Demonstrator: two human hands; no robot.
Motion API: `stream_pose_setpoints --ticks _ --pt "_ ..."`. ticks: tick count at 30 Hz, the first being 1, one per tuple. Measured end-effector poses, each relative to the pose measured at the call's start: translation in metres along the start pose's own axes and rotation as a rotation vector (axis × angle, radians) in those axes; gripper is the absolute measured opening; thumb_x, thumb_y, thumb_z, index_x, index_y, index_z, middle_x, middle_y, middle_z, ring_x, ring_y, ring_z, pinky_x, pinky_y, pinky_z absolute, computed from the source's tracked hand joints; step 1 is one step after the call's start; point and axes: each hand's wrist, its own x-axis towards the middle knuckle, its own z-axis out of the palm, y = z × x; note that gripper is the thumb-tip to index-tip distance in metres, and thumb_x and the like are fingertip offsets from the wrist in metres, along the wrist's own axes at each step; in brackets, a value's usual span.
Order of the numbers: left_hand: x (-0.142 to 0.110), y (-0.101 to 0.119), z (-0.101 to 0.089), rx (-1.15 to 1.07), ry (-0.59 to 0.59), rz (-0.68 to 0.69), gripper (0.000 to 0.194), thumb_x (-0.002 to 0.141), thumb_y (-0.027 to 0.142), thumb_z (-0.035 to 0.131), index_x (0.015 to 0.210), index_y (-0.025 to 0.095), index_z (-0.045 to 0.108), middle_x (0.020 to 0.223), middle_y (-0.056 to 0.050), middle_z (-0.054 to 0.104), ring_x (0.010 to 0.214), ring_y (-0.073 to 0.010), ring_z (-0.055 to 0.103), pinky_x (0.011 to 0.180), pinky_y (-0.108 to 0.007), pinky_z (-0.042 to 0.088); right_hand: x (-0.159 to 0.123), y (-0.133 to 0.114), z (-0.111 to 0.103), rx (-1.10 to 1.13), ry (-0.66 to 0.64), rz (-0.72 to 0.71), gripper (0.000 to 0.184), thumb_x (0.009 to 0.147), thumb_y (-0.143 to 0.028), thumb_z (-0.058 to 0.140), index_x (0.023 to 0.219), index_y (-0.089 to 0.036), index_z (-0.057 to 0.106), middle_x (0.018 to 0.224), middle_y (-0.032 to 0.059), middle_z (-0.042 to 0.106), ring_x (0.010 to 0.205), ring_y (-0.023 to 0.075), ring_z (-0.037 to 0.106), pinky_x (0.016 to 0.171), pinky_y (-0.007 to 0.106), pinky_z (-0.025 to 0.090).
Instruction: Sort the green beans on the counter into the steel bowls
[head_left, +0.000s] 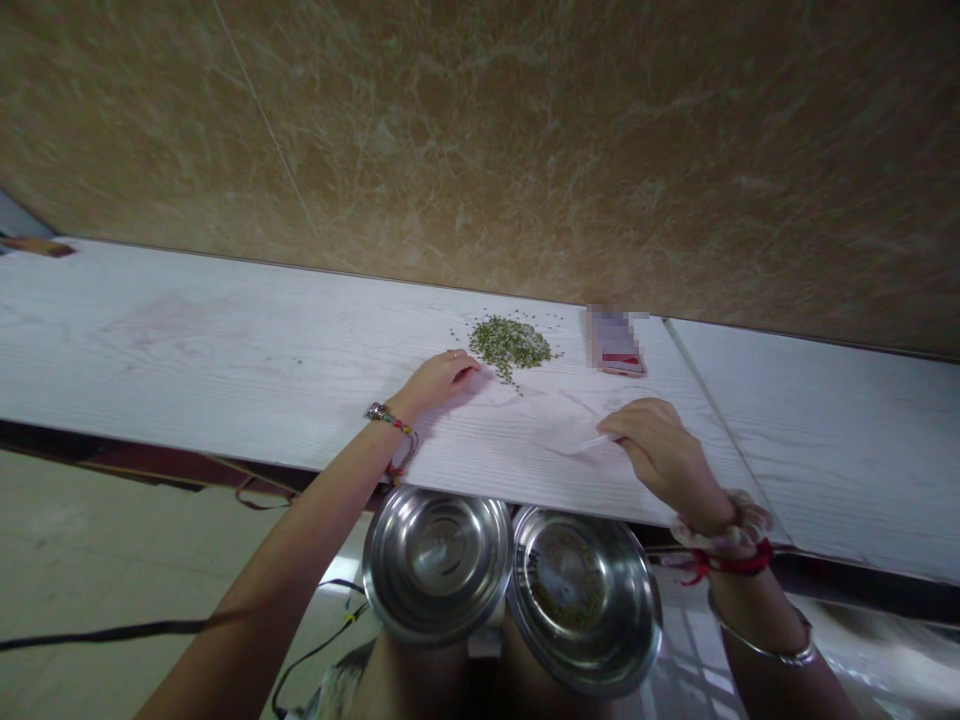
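Note:
A loose heap of small green beans [510, 342] lies on the white wood-grain tabletop, with single beans scattered around it. My left hand [444, 378] rests on the table at the heap's near left edge. Its fingers are curled together, and whatever may be between them is too small to make out. Closer to me on the right, my right hand [656, 440] pinches a thin, see-through plastic sheet [571, 432], perhaps a bag, that spreads leftward low over the table. Two steel bowls stand below the table edge: the left bowl [439, 565] looks bare inside, while the right bowl [634, 590] holds some green beans.
A phone [616, 342] in a pinkish case lies right of the heap, partly blurred out. Behind the table rises a brown marbled wall [480, 150]. A brown object [37, 246] sits at the far left. Dark cables [105, 634] run below on the left.

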Motion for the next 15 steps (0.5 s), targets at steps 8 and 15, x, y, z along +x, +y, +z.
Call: stream_pose_setpoints --ticks 8,15 --pt "0.0 0.001 0.0 -0.015 -0.005 -0.009 0.021 0.086 0.018 0.044 0.091 0.017 0.064 0.088 -0.006 0.066 0.083 -0.0164 0.06 0.076 -0.03 0.049 -0.005 -0.002 -0.015 -0.028 -0.023 0.006 0.016 0.088 -0.013 0.045 0.086 -0.021 0.059 0.074 0.0005 0.068 0.073 0.0153 0.061 0.075 0.032 0.044" --pt "-0.001 0.001 -0.001 -0.008 -0.003 -0.006 0.021 0.086 0.018 0.044 0.091 0.017 0.064 0.088 -0.006 0.066 0.083 -0.0158 0.06 0.076 -0.03 0.049 -0.011 0.001 -0.017 -0.217 0.001 0.142 0.015 0.086 -0.014 0.048 0.091 -0.018 0.061 0.079 0.0036 0.07 0.076 0.018 0.06 0.076 0.034 0.04"
